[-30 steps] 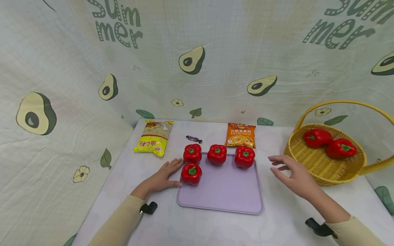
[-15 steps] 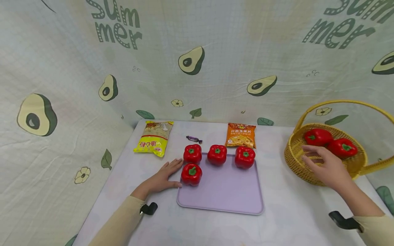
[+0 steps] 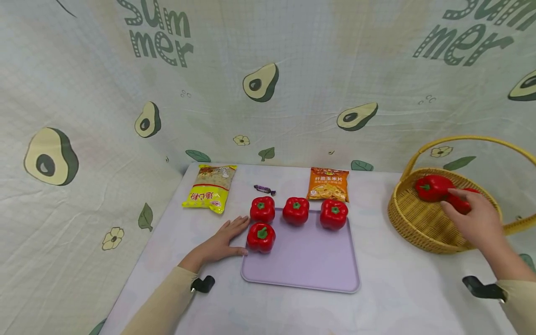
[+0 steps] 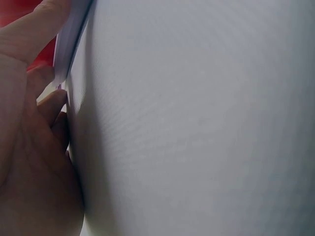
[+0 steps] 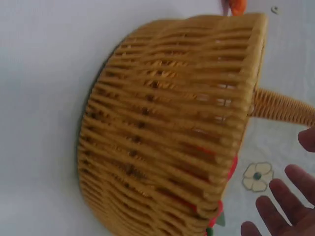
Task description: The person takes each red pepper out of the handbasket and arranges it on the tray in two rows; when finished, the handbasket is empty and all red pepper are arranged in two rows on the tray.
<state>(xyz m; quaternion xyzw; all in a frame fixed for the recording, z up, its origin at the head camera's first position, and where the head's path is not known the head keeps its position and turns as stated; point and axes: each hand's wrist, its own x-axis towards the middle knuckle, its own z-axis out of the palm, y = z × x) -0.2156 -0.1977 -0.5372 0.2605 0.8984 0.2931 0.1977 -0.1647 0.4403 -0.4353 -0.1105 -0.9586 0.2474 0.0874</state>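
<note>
Red and glossy, shows as a bell pepper (image 3: 458,204) partly covered by the right hand (image 3: 479,221) inside the yellow wicker basket (image 3: 412,232), whether pinched cannot tell, likely light, firm and slippery, best clasped round its smooth sides, with the left hand (image 3: 224,242) spread and holding nothing beside the lilac tray (image 3: 310,260).

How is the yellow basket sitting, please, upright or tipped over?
Upright: the basket sits on the table, opening upward, its handle arching above.
</note>
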